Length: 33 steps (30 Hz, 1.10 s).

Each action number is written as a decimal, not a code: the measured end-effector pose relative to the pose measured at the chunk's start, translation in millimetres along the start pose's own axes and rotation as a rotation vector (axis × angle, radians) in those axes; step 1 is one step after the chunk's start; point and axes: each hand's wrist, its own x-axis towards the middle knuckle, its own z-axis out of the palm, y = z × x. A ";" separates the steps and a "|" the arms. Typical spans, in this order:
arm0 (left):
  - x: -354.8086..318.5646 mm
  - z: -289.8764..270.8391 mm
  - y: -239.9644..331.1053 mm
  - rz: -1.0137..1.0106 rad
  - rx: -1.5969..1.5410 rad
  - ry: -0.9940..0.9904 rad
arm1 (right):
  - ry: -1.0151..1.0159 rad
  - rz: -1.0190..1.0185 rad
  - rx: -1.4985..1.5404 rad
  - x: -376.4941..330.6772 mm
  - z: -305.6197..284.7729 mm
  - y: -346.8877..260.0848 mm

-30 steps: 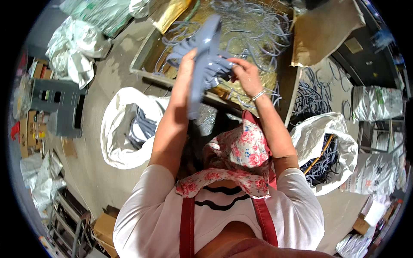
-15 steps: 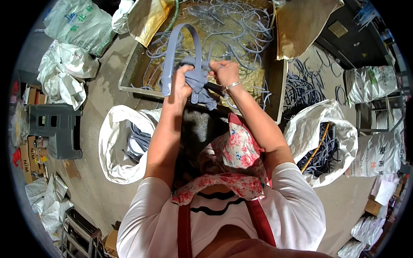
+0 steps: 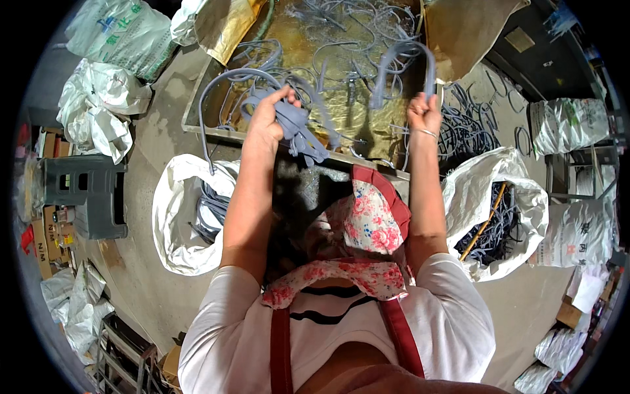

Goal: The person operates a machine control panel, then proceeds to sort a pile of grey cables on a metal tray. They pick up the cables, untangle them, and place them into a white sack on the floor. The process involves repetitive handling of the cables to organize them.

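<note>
Left hand (image 3: 268,123) clenched around a bundle of grey straps (image 3: 298,128) above the tray's (image 3: 216,128) near edge, right hand (image 3: 424,113) (fingers closed) gripping one looped strap (image 3: 401,60) near its right side.

Two open white sacks (image 3: 180,217) (image 3: 518,197) (both holding grey strips), one grey stool (image 3: 85,194).

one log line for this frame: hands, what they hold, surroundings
left hand: grips bundle of grey strips | right hand: holds single grey strip | below: tray of loose strips | white sacks either side
</note>
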 end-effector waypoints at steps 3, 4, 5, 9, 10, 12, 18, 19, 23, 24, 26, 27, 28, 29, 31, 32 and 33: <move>7.6 -6.6 2.3 0.022 -0.024 -0.021 | -0.109 -0.180 -0.215 -56.9 1.1 -64.1; 6.9 -7.4 3.8 0.026 -0.023 -0.039 | -0.164 -0.216 -0.324 -86.9 8.4 -87.0; 6.7 -5.1 4.7 0.024 -0.020 -0.061 | -0.108 -0.450 -0.461 -102.3 -0.8 -121.1; 4.1 -9.2 8.9 0.035 0.039 -0.243 | 0.133 -1.208 -1.011 -221.5 46.4 -162.5; 0.6 -9.2 8.6 0.037 0.019 -0.264 | 0.203 -1.275 -1.171 -243.2 45.5 -171.9; -5.2 -5.0 7.1 0.037 -0.013 -0.314 | 0.353 -1.391 -1.335 -272.5 36.3 -182.0; -18.3 0.2 7.9 0.009 -0.006 -0.425 | 0.667 -1.395 -1.374 -281.2 -90.6 -268.8; -21.0 -0.3 7.3 0.012 -0.014 -0.418 | 0.746 -1.362 -1.403 -281.4 -103.9 -272.5; -32.7 1.6 7.2 0.040 0.003 -0.396 | 0.719 -1.415 -1.601 -271.2 -88.5 -237.3; -29.6 -3.1 9.4 0.009 -0.035 -0.489 | 0.698 -1.437 -1.851 -266.2 -81.2 -236.5; -35.0 -0.1 8.9 0.034 -0.035 -0.490 | 0.850 -1.319 -2.098 -253.3 -53.5 -226.0; -37.7 1.0 9.4 0.049 -0.033 -0.491 | 0.855 -1.298 -2.209 -243.2 -36.0 -213.7; -34.6 -0.7 9.9 0.034 -0.062 -0.531 | 0.714 -1.275 -2.183 -228.6 -34.5 -220.8; -35.0 -0.5 9.8 0.033 -0.067 -0.519 | 0.571 -1.247 -2.153 -210.7 -34.2 -231.2; -37.0 1.4 11.2 0.039 -0.080 -0.493 | 0.467 -1.279 -2.251 -175.2 -25.1 -236.1; -38.1 2.6 11.7 0.036 -0.087 -0.493 | 0.424 -1.118 -2.360 -158.6 -19.3 -242.3; -39.6 3.7 11.7 0.033 -0.094 -0.492 | 0.377 -0.950 -2.460 -142.0 -15.1 -245.3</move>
